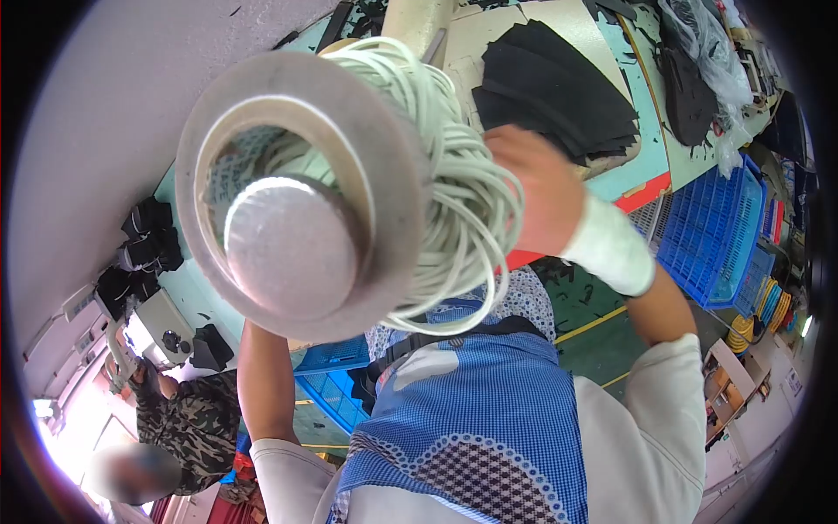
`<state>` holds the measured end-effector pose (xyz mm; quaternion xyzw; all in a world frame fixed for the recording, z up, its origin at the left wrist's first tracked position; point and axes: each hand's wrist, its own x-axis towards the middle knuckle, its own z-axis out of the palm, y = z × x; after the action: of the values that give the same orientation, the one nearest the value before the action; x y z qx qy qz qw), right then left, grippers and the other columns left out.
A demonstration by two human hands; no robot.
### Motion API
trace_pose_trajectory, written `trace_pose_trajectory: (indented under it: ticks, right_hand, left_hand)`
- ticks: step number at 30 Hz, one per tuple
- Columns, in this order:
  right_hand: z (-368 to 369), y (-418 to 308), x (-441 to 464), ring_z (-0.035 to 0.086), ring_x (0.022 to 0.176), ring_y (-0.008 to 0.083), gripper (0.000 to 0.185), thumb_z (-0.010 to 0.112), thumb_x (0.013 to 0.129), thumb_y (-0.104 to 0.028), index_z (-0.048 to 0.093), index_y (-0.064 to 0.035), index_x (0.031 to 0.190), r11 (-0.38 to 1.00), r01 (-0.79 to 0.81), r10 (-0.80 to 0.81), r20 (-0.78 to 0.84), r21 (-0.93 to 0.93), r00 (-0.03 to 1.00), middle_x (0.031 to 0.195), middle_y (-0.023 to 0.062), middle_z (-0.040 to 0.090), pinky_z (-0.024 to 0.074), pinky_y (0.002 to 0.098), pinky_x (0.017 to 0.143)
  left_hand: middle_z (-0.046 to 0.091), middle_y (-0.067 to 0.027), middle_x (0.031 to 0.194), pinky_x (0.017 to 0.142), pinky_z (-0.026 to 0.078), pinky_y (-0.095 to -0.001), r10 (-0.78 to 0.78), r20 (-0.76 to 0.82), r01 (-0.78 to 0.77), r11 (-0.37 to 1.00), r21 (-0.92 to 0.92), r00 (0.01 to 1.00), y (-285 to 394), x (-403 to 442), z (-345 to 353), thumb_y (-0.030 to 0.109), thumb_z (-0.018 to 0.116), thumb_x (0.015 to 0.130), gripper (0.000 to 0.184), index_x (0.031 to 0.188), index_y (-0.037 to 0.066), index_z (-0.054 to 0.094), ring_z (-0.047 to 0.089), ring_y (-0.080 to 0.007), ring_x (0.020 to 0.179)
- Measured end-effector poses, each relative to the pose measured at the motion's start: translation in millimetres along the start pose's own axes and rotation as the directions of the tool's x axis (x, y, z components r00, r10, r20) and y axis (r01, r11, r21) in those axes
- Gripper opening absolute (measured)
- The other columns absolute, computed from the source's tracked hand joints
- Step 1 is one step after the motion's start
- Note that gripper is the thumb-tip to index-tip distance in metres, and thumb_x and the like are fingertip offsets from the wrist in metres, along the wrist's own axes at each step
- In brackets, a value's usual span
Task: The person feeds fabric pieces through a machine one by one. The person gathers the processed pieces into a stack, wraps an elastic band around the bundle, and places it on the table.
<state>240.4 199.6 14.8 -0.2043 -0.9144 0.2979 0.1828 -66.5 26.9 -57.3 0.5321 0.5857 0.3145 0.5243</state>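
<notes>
A large grey ring-shaped disc (394, 205) with a round metal knob (292, 249) at its middle takes up the upper centre, close to the camera, and a thick bundle of white cord (463, 201) hangs in loops just behind it. The left forearm (266, 384) runs up behind the disc, so the left hand is hidden and I cannot tell how its fingers stand. The right hand (546, 192), blurred, with a white wrap (615, 249) at the wrist, is partly behind the cord. Its fingers are too blurred and covered to tell whether they are spread, pressed together or pinching something. Just beyond it, a fanned pile of black pieces (559, 87) lies on a cream board (585, 19), near the red-trimmed near edge of the teal surface (650, 140); whether the hand touches them I cannot tell. Beyond the surface's right edge are a clear plastic bag (707, 52) and blue baskets (711, 231). Off to the left is another person in a camouflage top (196, 428)
</notes>
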Motion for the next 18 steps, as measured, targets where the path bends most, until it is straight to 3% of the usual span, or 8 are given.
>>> trace_pose_trajectory:
  ticks: [2,4,6,9,12,14,15,18]
  right_hand:
    - [1.7,-11.0,12.6,0.058,0.09,0.0284,0.032,0.075,0.073,-0.022,0.064,-0.0021,0.096,0.999,-0.005,0.006,0.018,-0.041,1.0,0.088,0.0109,0.063,0.0455,0.04,0.078]
    - [-2.2,-5.2,8.8,0.058,0.087,0.0276,0.027,0.074,0.075,-0.02,0.063,-0.0039,0.093,0.992,0.006,0.016,0.171,-0.126,0.985,0.085,0.0097,0.063,0.0453,0.0385,0.077]
    - [-30.8,-2.7,-0.8,0.058,0.086,0.026,0.024,0.072,0.073,-0.017,0.064,-0.0054,0.092,0.993,-0.088,0.104,0.244,-0.074,0.964,0.082,0.0076,0.062,0.0454,0.0381,0.077]
    - [-75.8,-0.9,-1.0,0.058,0.085,0.0229,0.014,0.067,0.068,-0.013,0.064,-0.0066,0.081,0.918,-0.094,-0.051,-0.35,-0.384,0.935,0.079,0.0058,0.06,0.0453,0.0377,0.07]
    - [-51.5,15.6,-7.4,0.058,0.085,0.0226,0.014,0.065,0.071,-0.016,0.065,-0.0063,0.08,0.84,-0.014,-0.125,-0.219,-0.543,0.968,0.081,0.006,0.06,0.0443,0.0369,0.068]
    - [-19.4,-7.3,-13.0,0.057,0.085,0.0245,0.025,0.069,0.071,-0.022,0.065,-0.0032,0.087,0.946,0.018,-0.029,-0.028,-0.325,0.999,0.081,0.0068,0.059,0.0447,0.0374,0.072]
    - [-3.6,-16.1,-7.0,0.056,0.082,0.0251,0.029,0.073,0.073,-0.023,0.065,-0.0017,0.091,0.98,0.0,-0.016,-0.078,-0.197,0.997,0.08,0.0069,0.059,0.0444,0.0378,0.073]
    - [8.8,-17.2,9.9,0.06,0.089,0.0275,0.03,0.076,0.07,-0.018,0.067,-0.0059,0.096,0.988,-0.051,0.048,-0.022,-0.144,0.999,0.089,0.0074,0.063,0.0475,0.0387,0.075]
  left_hand:
    - [0.072,-0.0148,0.097,0.083,0.051,-0.0394,0.008,-0.005,-0.008,0.999,0.051,1.0,3.0,1.1,5.5,0.016,0.071,0.08,0.025,0.099,0.0,0.069,0.067,-0.027,0.092]
    - [0.072,-0.0149,0.097,0.083,0.051,-0.0394,-0.02,-0.021,0.022,0.996,0.088,1.0,8.4,-3.1,7.5,0.016,0.07,0.08,0.025,0.099,0.0,0.069,0.067,-0.0272,0.092]
    - [0.072,-0.0151,0.096,0.083,0.051,-0.0394,-0.093,-0.049,0.096,0.992,0.081,0.994,16.9,-8.1,-2.9,0.016,0.07,0.08,0.024,0.099,0.0,0.069,0.067,-0.0273,0.092]
    - [0.072,-0.0153,0.096,0.082,0.051,-0.0394,-0.198,-0.09,0.206,0.975,0.084,0.976,30.9,-25.1,-20.7,0.015,0.07,0.08,0.024,0.099,0.0,0.069,0.067,-0.0275,0.092]
    - [0.072,-0.0155,0.096,0.082,0.051,-0.0394,-0.235,-0.107,0.246,0.963,0.107,0.966,37.9,-33.0,-29.2,0.015,0.069,0.081,0.024,0.099,0.0,0.069,0.067,-0.0276,0.092]
    - [0.072,-0.0156,0.096,0.082,0.051,-0.0394,-0.238,-0.117,0.251,0.962,0.11,0.964,37.8,-34.3,-27.9,0.015,0.069,0.081,0.023,0.099,0.0,0.069,0.067,-0.0278,0.092]
    - [0.072,-0.0157,0.096,0.082,0.051,-0.0394,-0.234,-0.117,0.247,0.963,0.111,0.965,34.9,-32.7,-24.0,0.014,0.069,0.081,0.023,0.099,0.0,0.068,0.067,-0.0278,0.092]
    - [0.072,-0.0159,0.096,0.082,0.051,-0.0394,-0.207,-0.115,0.22,0.968,0.117,0.972,23.7,-28.2,-7.6,0.014,0.069,0.081,0.023,0.099,-0.001,0.068,0.067,-0.028,0.092]
